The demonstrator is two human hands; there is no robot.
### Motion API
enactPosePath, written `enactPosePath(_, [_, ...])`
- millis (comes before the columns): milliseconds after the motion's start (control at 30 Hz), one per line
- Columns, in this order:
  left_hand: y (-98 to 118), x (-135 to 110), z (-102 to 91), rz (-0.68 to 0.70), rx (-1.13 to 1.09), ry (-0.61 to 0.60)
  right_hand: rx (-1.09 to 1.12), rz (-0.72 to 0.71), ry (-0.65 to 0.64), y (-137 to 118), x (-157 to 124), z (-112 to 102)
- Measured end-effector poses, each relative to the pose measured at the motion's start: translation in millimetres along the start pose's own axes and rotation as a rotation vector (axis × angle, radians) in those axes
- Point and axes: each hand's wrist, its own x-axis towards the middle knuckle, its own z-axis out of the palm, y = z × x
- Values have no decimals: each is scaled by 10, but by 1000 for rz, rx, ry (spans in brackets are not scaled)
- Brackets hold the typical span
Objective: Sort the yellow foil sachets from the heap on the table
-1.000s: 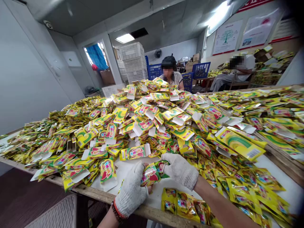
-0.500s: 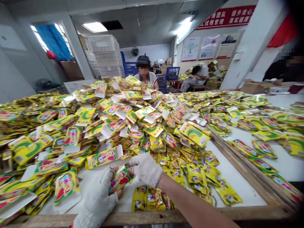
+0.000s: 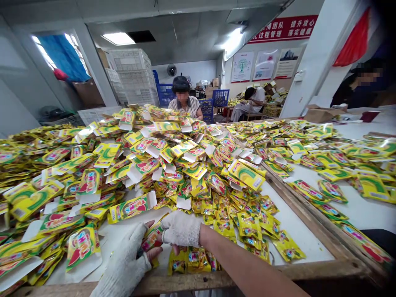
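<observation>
Both my hands wear white knit gloves with bare fingertips. My left hand (image 3: 128, 260) and my right hand (image 3: 181, 229) meet near the table's front edge, both closed on a small stack of yellow-green-red sachets (image 3: 152, 238). Just below my right hand lies a small pile of similar sachets (image 3: 193, 260) on the white table top (image 3: 297, 231). A flat yellow carton with an open white flap (image 3: 131, 207) lies just beyond my hands. Behind it rises a big heap of flat yellow cartons (image 3: 173, 152).
Loose sachets (image 3: 247, 214) spread to the right of my hands. A wooden rail (image 3: 297, 206) divides this table from a second one strewn with cartons. A person in a dark cap (image 3: 183, 99) sits across; others sit at the back and far right. White crates (image 3: 131, 74) stand behind.
The view has swung to the right and dropped a little. My hands have come closer together and nearer the front edge, still holding the sachets.
</observation>
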Motion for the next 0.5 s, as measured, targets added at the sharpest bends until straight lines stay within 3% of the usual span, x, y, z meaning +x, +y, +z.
enactPosePath(133, [140,49,-125,-133,-313,-189,-15,-85,292,-13,-11,11])
enactPosePath(267, [211,164,-168,-147,-517,-293,-22,-137,366,49,-187,-179])
enactPosePath(333, [196,262,-135,-145,-595,-256,169,-205,470,149,-392,-389])
enactPosePath(400, [168,388,-64,-147,-558,-136,732,-412,757,256,-637,-628])
enactPosePath(500, [186,585,78,-76,-196,-48,1005,-556,942,309,-877,-863])
